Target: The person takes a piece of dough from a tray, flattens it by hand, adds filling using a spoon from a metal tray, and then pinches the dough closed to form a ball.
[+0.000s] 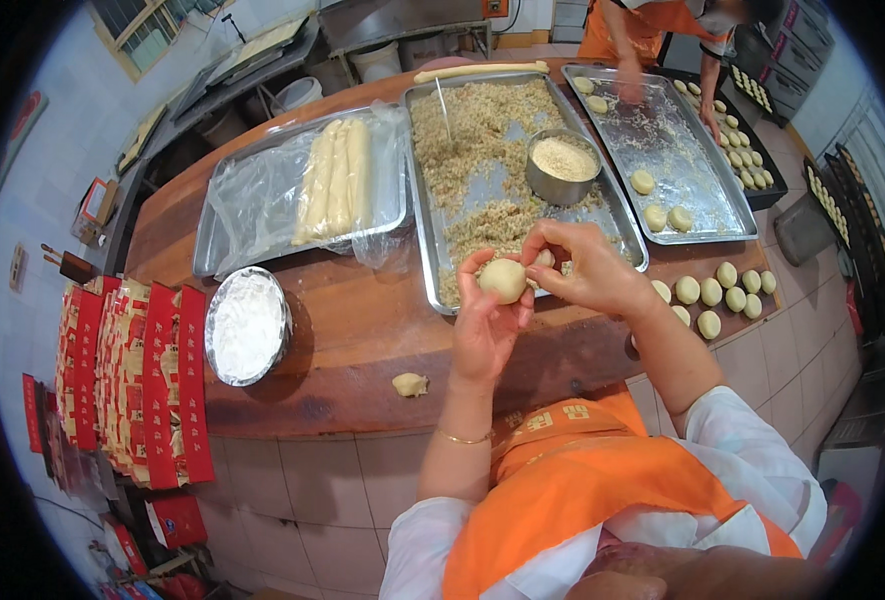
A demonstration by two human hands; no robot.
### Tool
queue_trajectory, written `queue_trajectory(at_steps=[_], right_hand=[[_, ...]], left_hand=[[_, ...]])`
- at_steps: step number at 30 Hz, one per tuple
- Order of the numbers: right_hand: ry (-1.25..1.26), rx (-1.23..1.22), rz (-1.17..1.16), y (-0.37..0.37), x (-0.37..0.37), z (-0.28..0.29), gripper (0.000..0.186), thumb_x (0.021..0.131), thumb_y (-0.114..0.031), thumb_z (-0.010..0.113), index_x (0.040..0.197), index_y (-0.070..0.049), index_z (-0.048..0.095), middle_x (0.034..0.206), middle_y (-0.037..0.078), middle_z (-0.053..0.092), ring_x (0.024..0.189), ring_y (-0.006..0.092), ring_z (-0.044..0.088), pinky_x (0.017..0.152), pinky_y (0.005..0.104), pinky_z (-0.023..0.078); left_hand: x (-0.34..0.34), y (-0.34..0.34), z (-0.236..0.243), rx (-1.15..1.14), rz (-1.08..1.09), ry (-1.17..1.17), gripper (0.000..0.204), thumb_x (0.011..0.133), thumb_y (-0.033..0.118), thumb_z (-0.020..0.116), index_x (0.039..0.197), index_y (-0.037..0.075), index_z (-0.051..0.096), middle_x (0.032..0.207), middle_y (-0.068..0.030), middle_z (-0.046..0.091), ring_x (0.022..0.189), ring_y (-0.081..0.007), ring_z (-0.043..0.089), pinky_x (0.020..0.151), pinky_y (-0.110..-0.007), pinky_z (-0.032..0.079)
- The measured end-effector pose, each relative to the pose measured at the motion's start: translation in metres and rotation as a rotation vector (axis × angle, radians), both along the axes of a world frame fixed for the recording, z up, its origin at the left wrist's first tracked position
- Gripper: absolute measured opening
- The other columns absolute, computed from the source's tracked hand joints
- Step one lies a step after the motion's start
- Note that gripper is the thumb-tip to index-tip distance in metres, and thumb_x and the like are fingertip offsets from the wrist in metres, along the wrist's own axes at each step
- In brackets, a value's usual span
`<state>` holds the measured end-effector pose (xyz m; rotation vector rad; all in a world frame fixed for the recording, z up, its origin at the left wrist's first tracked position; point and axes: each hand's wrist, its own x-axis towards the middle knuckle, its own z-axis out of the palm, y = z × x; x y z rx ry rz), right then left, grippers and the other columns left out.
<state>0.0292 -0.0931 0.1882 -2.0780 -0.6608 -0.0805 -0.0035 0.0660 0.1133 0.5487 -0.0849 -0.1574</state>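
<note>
A smooth, pale dough ball (503, 281) rests in the curled fingers of my left hand (486, 335), above the near edge of a filling tray (436, 262). Close against the ball's right side, the thumb and fingers of my right hand (594, 268) pinch a small pale bit of dough (543, 259). Whether this bit is still joined to the ball I cannot tell. The tray holds crumbly brown filling (487, 225) and a metal bowl (560, 190) of pale crumbs. A small dough lump (410, 385) lies on the wooden table (352, 340) left of my left wrist.
Dough strips (334, 180) lie with plastic sheeting on a left tray (202, 245). A flour bowl (247, 327) stands nearer. Several shaped dough balls (710, 291) sit at right, below another tray (697, 170). Across the table a co-worker's hand (629, 82) reaches over that tray. Red packages (152, 380) stand far left.
</note>
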Motion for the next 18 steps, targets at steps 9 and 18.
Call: queue_trajectory(at_steps=[9, 18], right_hand=[[-0.097, -0.043, 0.094, 0.011, -0.006, 0.006, 0.009, 0.081, -0.003, 0.068, 0.085, -0.002, 0.059, 0.074, 0.013, 0.060, 0.066, 0.0283, 0.061, 0.060, 0.0378, 0.048], [-0.238, -0.124, 0.153, 0.010, -0.007, 0.003, 0.012, 0.081, -0.002, 0.068, 0.086, -0.002, 0.057, 0.079, 0.014, 0.059, 0.074, 0.0348, 0.062, 0.064, 0.0407, 0.050]], left_hand=[[0.009, 0.003, -0.021, 0.126, 0.080, -0.073, 0.040, 0.108, 0.040, 0.039, 0.132, 0.008, 0.036, 0.104, -0.0106, 0.059, 0.076, -0.0158, 0.057, 0.061, -0.028, 0.049], [0.002, -0.001, -0.026, 0.190, 0.081, -0.064, 0.043, 0.109, 0.042, 0.033, 0.125, 0.006, 0.049, 0.103, -0.0074, 0.061, 0.080, -0.0136, 0.058, 0.067, -0.025, 0.047]])
